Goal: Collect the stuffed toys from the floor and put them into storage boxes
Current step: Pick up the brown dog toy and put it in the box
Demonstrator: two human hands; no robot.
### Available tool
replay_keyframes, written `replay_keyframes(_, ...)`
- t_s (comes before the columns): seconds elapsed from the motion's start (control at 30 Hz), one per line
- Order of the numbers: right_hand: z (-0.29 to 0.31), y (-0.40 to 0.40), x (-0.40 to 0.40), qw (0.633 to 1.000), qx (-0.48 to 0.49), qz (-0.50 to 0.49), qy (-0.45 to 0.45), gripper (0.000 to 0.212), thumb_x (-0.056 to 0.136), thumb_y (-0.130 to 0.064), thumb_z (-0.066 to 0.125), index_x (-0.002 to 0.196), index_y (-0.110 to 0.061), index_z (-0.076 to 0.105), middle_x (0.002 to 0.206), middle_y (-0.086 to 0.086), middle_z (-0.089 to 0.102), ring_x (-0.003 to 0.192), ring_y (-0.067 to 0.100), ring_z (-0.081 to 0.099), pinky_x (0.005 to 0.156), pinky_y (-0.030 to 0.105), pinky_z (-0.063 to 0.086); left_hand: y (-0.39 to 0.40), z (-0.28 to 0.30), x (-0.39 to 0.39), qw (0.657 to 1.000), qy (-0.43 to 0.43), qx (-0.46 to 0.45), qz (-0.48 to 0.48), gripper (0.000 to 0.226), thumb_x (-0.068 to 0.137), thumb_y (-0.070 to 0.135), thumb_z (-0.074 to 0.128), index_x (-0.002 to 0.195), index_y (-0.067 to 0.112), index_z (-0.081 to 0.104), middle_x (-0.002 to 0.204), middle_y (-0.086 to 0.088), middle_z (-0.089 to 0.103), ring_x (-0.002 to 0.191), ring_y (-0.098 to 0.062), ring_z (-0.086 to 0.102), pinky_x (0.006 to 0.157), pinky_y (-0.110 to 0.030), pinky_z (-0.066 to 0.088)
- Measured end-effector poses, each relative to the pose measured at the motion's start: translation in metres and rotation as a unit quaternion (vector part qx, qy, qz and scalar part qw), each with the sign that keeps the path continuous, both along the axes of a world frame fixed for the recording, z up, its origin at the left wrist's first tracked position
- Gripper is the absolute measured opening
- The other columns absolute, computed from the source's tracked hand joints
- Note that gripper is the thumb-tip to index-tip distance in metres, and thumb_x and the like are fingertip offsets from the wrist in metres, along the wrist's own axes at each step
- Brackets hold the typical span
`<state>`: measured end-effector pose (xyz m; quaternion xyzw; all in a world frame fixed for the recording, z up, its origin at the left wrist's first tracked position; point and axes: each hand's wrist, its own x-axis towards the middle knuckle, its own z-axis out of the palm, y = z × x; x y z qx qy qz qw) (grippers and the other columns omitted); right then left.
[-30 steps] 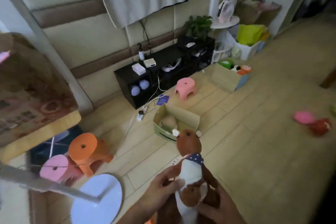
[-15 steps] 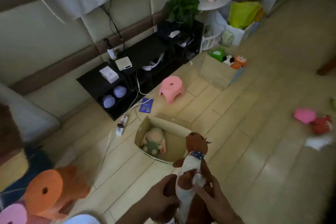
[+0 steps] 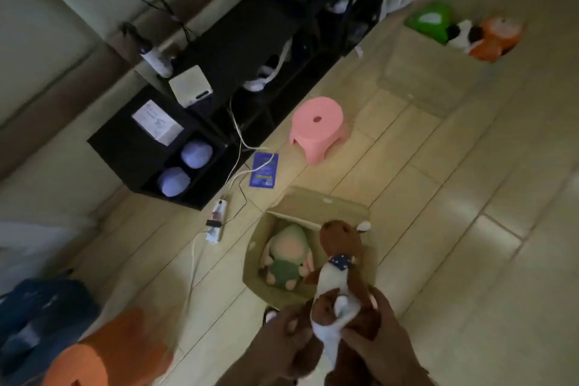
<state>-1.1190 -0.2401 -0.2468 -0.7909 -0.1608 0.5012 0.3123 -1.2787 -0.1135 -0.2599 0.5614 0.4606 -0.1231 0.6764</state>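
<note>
While both hands [image 3: 329, 341] grip brown toy [image 3: 336, 263], head overhangs box rim [image 3: 322, 202].

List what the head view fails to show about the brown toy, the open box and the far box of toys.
- Brown stuffed toy: lower body cut off by bottom edge, partly covered by left hand and right hand.
- Open cardboard box: near right corner hidden behind the toy.
- Far box: contents blurred; toy count unclear.

orange stool [image 3: 103, 354] cut off, far box [image 3: 438, 72] blurred
</note>
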Motion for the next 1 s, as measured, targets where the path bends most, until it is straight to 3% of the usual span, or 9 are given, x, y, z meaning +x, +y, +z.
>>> replay_keyframes(0.07,-0.055,0.032,0.005,1.0,-0.004,-0.003,-0.001,0.09,0.071,-0.028,0.08,0.145,-0.033,0.029,0.125,-0.012,0.055,0.121,0.02,0.055,0.095,0.025,0.042,0.028,-0.05,0.004,0.995,0.022,-0.092,0.031,0.053,0.083,0.015,0.074,0.13,0.019,0.05,0.093,0.005,0.07,0.076,-0.008,0.065,0.07,-0.023,0.053)
replay_keyframes(0.13,-0.123,0.053,-0.004,0.999,-0.019,-0.031,-0.009,0.089,0.074,-0.023,0.077,0.147,-0.031,0.027,0.125,-0.009,0.056,0.117,0.019,0.056,0.096,0.026,0.043,0.056,-0.104,0.014,0.99,0.006,-0.133,0.033,0.062,0.078,0.01,0.078,0.131,0.017,0.046,0.08,0.005,0.07,0.062,-0.009,0.06,0.056,-0.021,0.048)
replay_keyframes(0.23,-0.214,0.071,-0.02,0.998,-0.036,-0.042,-0.041,0.08,0.076,-0.018,0.076,0.144,-0.025,0.034,0.123,-0.005,0.058,0.112,0.018,0.058,0.093,0.026,0.045,0.079,-0.208,0.018,0.989,0.059,-0.135,-0.018,0.06,0.084,0.009,0.072,0.137,0.016,0.046,0.096,0.004,0.073,0.082,-0.01,0.07,0.07,-0.027,0.056)
replay_keyframes(0.3,-0.279,0.072,-0.032,0.996,-0.061,-0.036,-0.051,0.081,0.077,-0.022,0.074,0.146,-0.028,0.031,0.13,-0.003,0.057,0.117,0.017,0.055,0.099,0.03,0.046,0.083,-0.266,0.018,0.983,0.103,-0.081,-0.126,0.059,0.083,0.024,0.07,0.137,0.017,0.048,0.12,-0.004,0.065,0.106,-0.02,0.064,0.092,-0.04,0.052)
replay_keyframes(0.4,-0.357,0.067,-0.039,0.992,-0.112,0.008,-0.061,0.086,0.08,-0.029,0.072,0.148,-0.034,0.019,0.142,0.001,0.046,0.127,0.024,0.047,0.108,0.036,0.041,0.088,-0.346,0.01,0.901,0.17,0.077,-0.391,0.058,0.087,0.041,0.063,0.138,0.017,0.047,0.135,-0.005,0.054,0.124,-0.025,0.052,0.103,-0.036,0.041)
replay_keyframes(0.6,-0.469,0.094,-0.042,0.982,-0.174,0.033,-0.07,0.077,0.084,-0.04,0.064,0.147,-0.033,0.021,0.13,0.016,0.053,0.114,0.038,0.054,0.095,0.047,0.049,0.109,-0.466,-0.031,0.772,0.154,0.249,-0.563,0.076,0.085,0.066,0.037,0.15,0.035,0.014,0.161,-0.001,0.009,0.148,-0.03,0.008,0.118,-0.053,0.012)
replay_keyframes(0.7,-0.5,0.109,-0.045,0.969,-0.21,0.098,-0.091,0.082,0.088,-0.044,0.059,0.151,-0.024,0.011,0.146,0.019,0.035,0.124,0.042,0.044,0.101,0.049,0.043,0.104,-0.485,-0.046,0.786,0.148,0.212,-0.561,0.084,0.078,0.076,0.032,0.15,0.043,0.006,0.162,0.005,-0.009,0.149,-0.031,-0.009,0.119,-0.057,0.003)
replay_keyframes(0.83,-0.496,0.11,-0.05,0.963,-0.226,0.134,-0.064,0.094,0.087,-0.045,0.061,0.152,-0.022,-0.004,0.154,0.018,0.014,0.134,0.045,0.03,0.108,0.05,0.035,0.102,-0.472,-0.047,0.791,0.155,0.206,-0.554,0.077,0.084,0.064,0.045,0.151,0.039,0.016,0.163,0.0,-0.001,0.149,-0.023,-0.008,0.12,-0.048,0.0)
replay_keyframes(1.0,-0.457,0.08,-0.042,0.979,-0.163,0.111,-0.052,0.092,0.079,-0.06,0.061,0.149,-0.031,0.009,0.149,0.012,0.023,0.135,0.037,0.03,0.11,0.047,0.034,0.097,-0.432,-0.016,0.852,0.166,0.188,-0.459,0.068,0.091,0.051,0.052,0.15,0.033,0.023,0.158,-0.001,0.024,0.145,-0.023,0.022,0.114,-0.042,0.025)
